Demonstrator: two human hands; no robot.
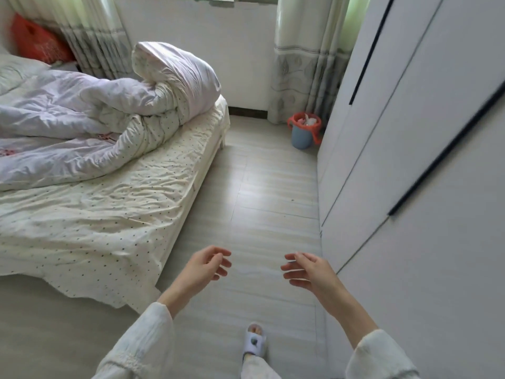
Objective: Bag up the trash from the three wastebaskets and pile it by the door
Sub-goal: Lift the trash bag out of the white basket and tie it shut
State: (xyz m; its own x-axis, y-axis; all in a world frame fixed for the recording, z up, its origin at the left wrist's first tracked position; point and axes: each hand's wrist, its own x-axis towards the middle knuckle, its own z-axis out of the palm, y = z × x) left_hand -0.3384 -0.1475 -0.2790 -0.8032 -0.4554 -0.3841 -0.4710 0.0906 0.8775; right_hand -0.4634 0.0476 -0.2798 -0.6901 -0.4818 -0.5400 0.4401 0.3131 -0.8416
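1 wastebasket (302, 135) is seen on the floor (262, 203) at the far end of the room, set in the corner between the curtain (303, 64) and the wardrobe (415, 149). It is a blue bin lined with an orange bag (293, 122) (the bag's rim is folded over the top edge), and pale scraps of trash (308, 120) are seen inside.

Both hands are held out in front, low over the floor and well apart from the wastebasket. The left hand (203, 266) is released, fingers loosely curled, nothing held. The right hand (307, 270) is likewise released, fingers relaxed and spread.

A bed (114, 214) with a dotted sheet is located at left, with a rumpled quilt (114, 110) lying on it. 1 slippered foot (254, 341) is planted on the floor.
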